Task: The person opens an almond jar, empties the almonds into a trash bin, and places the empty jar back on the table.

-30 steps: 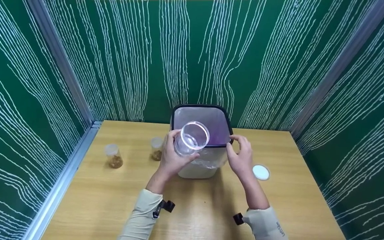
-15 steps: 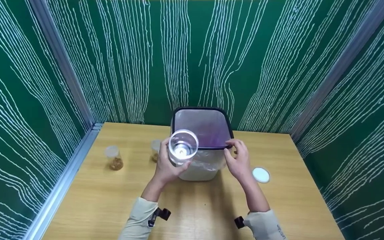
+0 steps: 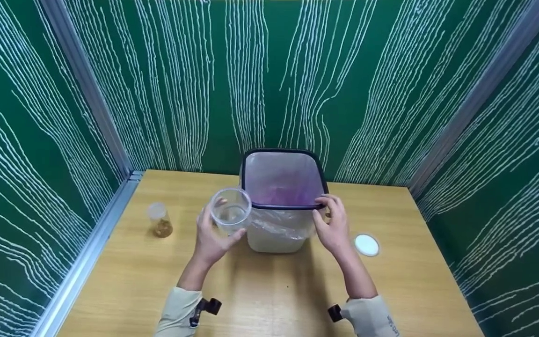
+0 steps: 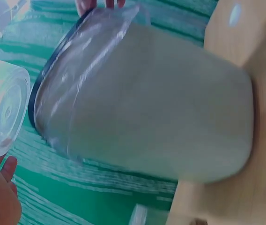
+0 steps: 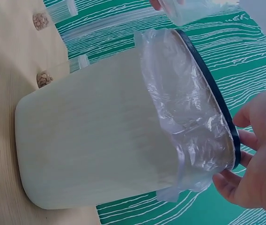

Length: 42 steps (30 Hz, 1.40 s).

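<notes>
My left hand (image 3: 211, 243) grips a clear plastic jar (image 3: 231, 213), mouth up, just left of the bin's near-left corner. Nothing shows inside this jar. In the left wrist view, the jar's ringed base (image 4: 9, 110) faces the bin's rim. The whitish trash bin (image 3: 276, 236) stands upright with a black rim and a clear plastic liner (image 5: 170, 93) folded over its edge. At the near-right corner, my right hand (image 3: 334, 227) pinches the rim, thumb outside and fingertips over the edge.
A small jar (image 3: 158, 219) with brown bits stands on the left of the wooden table (image 3: 124, 276). A similar jar (image 5: 60, 70) stands beside the bin, hidden in the head view. A round white lid (image 3: 367, 245) lies at right. Green patterned walls (image 3: 293, 75) enclose the table.
My left hand has carried the jar from over the bin's mouth to the left, clear of the rim, and it now covers the nearer small jar. My right hand stays on the rim.
</notes>
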### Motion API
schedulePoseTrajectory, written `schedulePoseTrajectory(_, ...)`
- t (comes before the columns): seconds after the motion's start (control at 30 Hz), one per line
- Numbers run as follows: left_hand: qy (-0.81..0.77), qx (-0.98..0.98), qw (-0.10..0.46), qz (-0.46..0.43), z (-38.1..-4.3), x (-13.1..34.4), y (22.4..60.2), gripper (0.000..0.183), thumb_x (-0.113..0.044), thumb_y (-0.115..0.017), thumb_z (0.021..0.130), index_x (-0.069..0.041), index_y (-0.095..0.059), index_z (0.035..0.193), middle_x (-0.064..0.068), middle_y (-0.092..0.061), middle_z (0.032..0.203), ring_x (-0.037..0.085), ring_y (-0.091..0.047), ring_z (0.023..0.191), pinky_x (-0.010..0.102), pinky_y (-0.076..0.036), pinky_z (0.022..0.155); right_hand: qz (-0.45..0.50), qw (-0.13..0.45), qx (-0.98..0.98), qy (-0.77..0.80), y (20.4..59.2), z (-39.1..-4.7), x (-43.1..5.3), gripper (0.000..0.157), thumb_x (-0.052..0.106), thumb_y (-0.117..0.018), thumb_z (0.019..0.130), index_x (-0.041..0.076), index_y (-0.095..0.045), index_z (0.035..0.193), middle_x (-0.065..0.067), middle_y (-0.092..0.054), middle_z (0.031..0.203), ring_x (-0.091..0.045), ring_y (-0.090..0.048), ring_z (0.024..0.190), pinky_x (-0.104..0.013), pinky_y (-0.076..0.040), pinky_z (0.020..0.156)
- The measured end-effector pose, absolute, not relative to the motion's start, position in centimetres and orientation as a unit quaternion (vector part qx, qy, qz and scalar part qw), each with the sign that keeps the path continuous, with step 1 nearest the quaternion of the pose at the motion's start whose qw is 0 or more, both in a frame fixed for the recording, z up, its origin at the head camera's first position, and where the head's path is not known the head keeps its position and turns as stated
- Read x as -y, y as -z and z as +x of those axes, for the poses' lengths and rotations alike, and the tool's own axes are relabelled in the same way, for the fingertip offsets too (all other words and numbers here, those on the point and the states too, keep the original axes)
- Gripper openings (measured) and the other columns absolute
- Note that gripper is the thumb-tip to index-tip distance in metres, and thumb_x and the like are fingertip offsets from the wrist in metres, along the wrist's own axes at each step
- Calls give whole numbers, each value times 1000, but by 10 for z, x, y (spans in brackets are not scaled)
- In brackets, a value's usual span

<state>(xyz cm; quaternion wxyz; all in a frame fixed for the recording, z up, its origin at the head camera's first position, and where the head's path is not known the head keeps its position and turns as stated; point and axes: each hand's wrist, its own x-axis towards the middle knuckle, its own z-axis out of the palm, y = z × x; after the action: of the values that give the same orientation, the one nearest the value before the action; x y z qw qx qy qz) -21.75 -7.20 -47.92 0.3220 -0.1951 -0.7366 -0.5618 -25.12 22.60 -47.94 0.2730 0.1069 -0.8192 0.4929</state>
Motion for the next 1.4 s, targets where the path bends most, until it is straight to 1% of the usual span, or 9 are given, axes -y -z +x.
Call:
schedulePoseTrajectory(0.1,556,744,328,-172,-218,84,485,81,-13,-91,61,4,-51,129,19,-60,120,37,-52,113,53,-32,98,101,291,807,-504,478,-254,-226,21,-3,-63,86,-1,-66,106,-13,-57,115,-23,-53,103,-37,-49,75)
schedulePoseTrajectory(0.23,559,751,323,-137,-218,99,495,84,-11,-93,58,7,-51,128,21,-60,119,40,-52,113,54,-33,99,69,286,799,-524,474,-264,-230,28,0,-63,88,-4,-62,115,-18,-53,117,-29,-55,99,-42,-51,74)
schedulePoseTrajectory(0.43,577,760,281,-103,-221,121,512,86,-12,-93,62,6,-47,132,22,-58,125,37,-49,121,56,-28,105,26,175,809,-560,467,-291,-241,50,3,-55,90,3,-46,139,-21,-46,135,-37,-53,111,-48,-45,92)
schedulePoseTrajectory(0.53,591,757,263,-94,-224,132,526,88,-10,-91,63,5,-44,136,23,-56,127,36,-47,123,57,-25,108,27,120,806,-578,466,-304,-243,56,3,-46,92,6,-36,147,-20,-39,145,-36,-43,126,-48,-36,104)
schedulePoseTrajectory(0.63,599,759,245,-79,-232,143,551,89,-13,-92,64,0,-44,138,21,-56,129,34,-47,124,57,-23,108,31,95,809,-579,467,-310,-242,57,6,-39,94,8,-31,151,-16,-31,153,-29,-29,138,-44,-24,112)
schedulePoseTrajectory(0.73,596,768,225,-60,-240,153,574,88,-18,-92,65,-4,-45,138,19,-56,131,32,-47,124,58,-21,108,35,101,804,-584,471,-311,-241,56,7,-34,96,8,-30,151,-12,-28,155,-23,-23,141,-40,-17,115)
schedulePoseTrajectory(0.97,579,787,208,-29,-242,165,596,89,-33,-91,65,-13,-46,139,13,-57,130,29,-47,124,57,-22,108,30,134,808,-574,475,-306,-236,55,8,-34,95,7,-32,150,-12,-31,154,-22,-25,141,-40,-18,115)
schedulePoseTrajectory(1.27,565,813,141,3,-253,170,610,95,-40,-88,69,-10,-37,144,15,-48,138,39,-36,131,65,-20,106,5,107,833,-542,474,-301,-234,58,11,-33,94,10,-27,152,-11,-28,156,-25,-24,141,-43,-19,114)
schedulePoseTrajectory(1.4,544,829,129,24,-261,170,613,96,-42,-88,67,-10,-38,142,15,-48,138,39,-37,129,62,-23,106,5,94,837,-539,473,-302,-235,60,13,-34,94,11,-25,153,-11,-26,156,-24,-22,142,-43,-18,115)
